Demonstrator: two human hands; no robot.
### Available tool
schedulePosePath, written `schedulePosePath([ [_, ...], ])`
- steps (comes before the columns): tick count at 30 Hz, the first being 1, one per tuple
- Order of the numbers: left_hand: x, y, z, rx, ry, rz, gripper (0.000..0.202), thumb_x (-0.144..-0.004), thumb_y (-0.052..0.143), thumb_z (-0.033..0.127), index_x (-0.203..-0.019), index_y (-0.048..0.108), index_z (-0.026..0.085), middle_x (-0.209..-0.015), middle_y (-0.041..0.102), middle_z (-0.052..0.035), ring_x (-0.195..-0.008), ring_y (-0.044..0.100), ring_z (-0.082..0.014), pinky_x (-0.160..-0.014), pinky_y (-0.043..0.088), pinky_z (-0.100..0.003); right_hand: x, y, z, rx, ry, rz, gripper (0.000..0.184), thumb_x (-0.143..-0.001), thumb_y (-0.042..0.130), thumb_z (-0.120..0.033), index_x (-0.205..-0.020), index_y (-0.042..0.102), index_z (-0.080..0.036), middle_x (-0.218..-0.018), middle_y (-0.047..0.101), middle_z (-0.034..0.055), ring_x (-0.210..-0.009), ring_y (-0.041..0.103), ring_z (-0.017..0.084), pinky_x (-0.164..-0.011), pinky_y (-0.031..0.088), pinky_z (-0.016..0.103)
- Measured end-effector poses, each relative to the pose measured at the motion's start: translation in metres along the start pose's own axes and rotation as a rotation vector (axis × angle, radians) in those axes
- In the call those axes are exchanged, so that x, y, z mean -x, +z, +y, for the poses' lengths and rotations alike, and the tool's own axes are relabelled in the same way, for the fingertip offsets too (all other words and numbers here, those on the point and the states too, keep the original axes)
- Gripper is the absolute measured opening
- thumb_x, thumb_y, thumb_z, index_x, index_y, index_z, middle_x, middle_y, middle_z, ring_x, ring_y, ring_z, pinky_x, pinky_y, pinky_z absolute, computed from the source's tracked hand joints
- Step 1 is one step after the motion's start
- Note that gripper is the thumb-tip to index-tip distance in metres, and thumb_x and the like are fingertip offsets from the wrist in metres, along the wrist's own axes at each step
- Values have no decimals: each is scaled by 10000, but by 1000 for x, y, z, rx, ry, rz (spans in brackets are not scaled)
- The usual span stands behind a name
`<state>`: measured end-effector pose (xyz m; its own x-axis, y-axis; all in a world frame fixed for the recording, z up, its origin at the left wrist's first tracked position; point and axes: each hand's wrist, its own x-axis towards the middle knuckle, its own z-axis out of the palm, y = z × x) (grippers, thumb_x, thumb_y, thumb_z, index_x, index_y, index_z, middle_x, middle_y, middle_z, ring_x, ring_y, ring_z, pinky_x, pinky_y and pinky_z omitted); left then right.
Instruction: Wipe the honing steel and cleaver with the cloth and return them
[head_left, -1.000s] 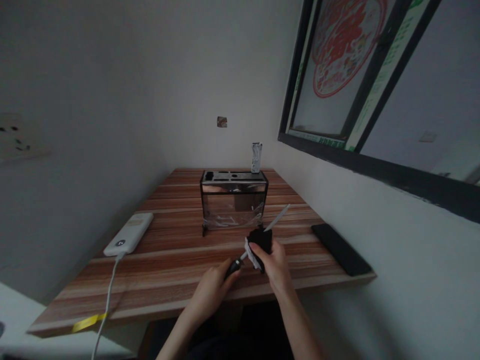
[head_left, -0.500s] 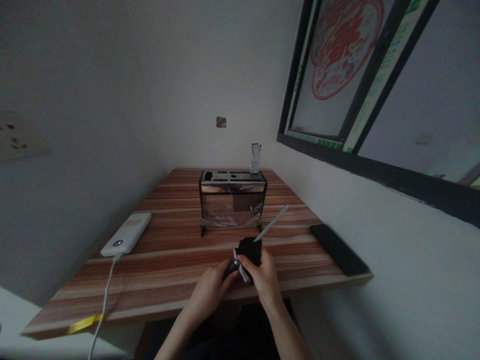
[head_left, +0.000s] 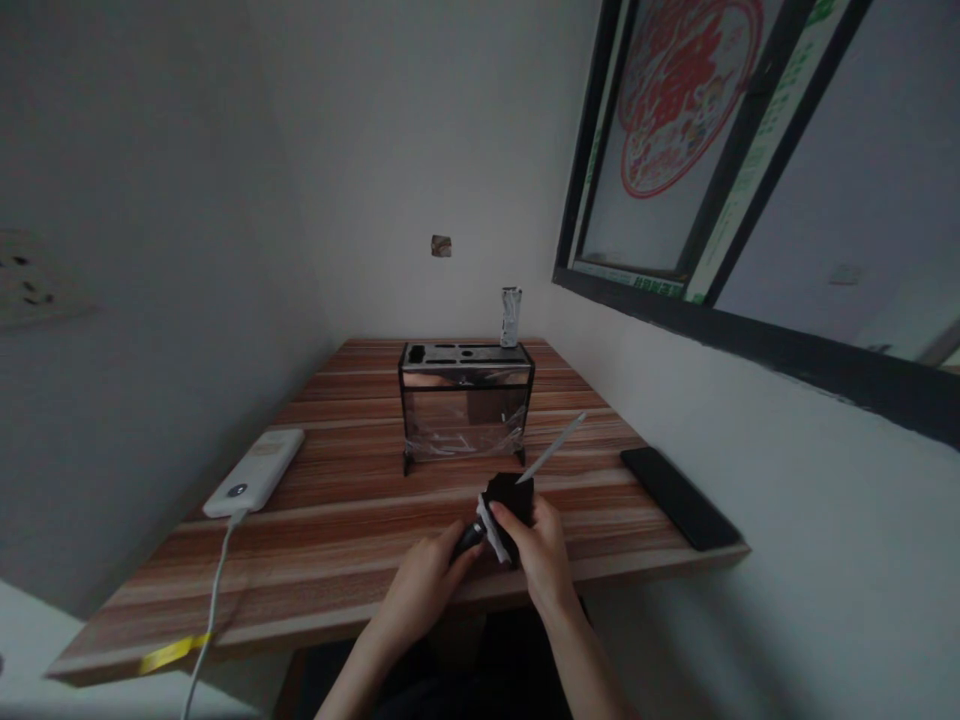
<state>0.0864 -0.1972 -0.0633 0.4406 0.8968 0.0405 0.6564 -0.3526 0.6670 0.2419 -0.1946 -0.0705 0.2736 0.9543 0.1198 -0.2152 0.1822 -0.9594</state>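
Left grip (head_left: 424, 580): clenched around the handle (head_left: 466, 540) of a knife (head_left: 553, 446). Right grip (head_left: 546, 550): closed on a black cloth (head_left: 511, 490) with a white edge, which covers the rear of the blade. Knife location: above the near part of the table (head_left: 337, 575), between the person and a slotted holder (head_left: 466, 354). Long axis: diagonal, running from the handle at near left to the tip at far right; the tip points away from the person, passing to the right of the holder. Appearance: black handle, shiny collar beside the cloth, long, slim, pale grey blade. Adjacent items: black phone (head_left: 679, 498) at right; white power bank (head_left: 255, 472) at left, cable (head_left: 219, 575) attached.
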Motion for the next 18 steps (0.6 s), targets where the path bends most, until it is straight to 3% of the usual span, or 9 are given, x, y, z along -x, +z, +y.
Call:
schedulePosePath([
  [8, 0, 2, -2, -5, 6, 7, 238, -905, 409, 349, -986, 573, 198, -899, 694, -67, -845, 645, -215, -719, 426, -244, -13, -10, -22, -87, 30, 30, 312, -606, 788, -365, -781, 683, -129, -664, 706, 61, -461, 584, 136, -348, 416, 197],
  [18, 2, -2, 2, -43, -4, -9, 234, -906, 417, 357, -1002, 570, 206, -907, 692, -58, -860, 642, -217, -714, 423, -244, -42, -36, -52, -66, -58, 83, 301, -593, 789, -384, -740, 704, -135, -629, 701, 57, -448, 574, 130, -344, 397, 196],
])
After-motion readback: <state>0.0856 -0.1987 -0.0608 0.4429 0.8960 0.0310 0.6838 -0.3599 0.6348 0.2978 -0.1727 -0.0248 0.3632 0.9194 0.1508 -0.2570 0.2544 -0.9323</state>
